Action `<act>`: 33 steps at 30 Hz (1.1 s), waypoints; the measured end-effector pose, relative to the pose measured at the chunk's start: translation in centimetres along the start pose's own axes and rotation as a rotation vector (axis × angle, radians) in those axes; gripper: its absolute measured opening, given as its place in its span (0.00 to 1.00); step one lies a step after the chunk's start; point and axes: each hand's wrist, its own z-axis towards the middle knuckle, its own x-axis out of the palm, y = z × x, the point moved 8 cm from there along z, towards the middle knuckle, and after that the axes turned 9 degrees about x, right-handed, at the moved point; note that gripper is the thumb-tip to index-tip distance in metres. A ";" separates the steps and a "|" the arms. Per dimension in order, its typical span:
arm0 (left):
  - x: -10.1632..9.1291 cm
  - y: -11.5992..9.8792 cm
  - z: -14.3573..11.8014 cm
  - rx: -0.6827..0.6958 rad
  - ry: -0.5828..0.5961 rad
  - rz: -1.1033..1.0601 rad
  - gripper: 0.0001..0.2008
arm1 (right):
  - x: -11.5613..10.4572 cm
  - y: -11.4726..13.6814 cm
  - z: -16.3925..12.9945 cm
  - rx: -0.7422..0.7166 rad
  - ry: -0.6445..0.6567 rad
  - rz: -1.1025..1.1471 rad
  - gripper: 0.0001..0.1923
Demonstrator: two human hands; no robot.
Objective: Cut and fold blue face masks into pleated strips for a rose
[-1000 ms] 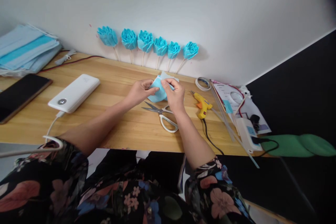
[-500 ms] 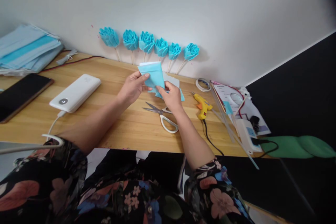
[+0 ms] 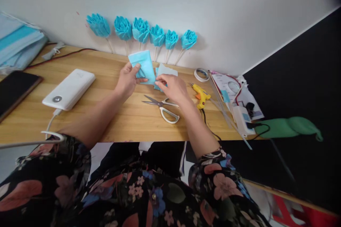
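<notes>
pale blue fabric sheet (image 3: 142, 65), upright above desk

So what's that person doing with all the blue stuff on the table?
A person sits at a wooden table handling blue fabric. The left hand holds up a light blue rectangular fabric piece, while the right hand rests on more blue pieces lying flat. White-handled metal scissors and a yellow glue gun lie nearby. Six blue fabric roses on sticks lean against the white wall.

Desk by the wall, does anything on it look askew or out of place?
Mostly tidy. The scissors lie open beside the right hand, and clear sticks jut past the desk edge.
</notes>
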 end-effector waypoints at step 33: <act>-0.8 0.8 0.4 -0.241 -0.037 -0.352 0.04 | 4.8 -2.6 -7.3 0.235 0.568 1.573 0.33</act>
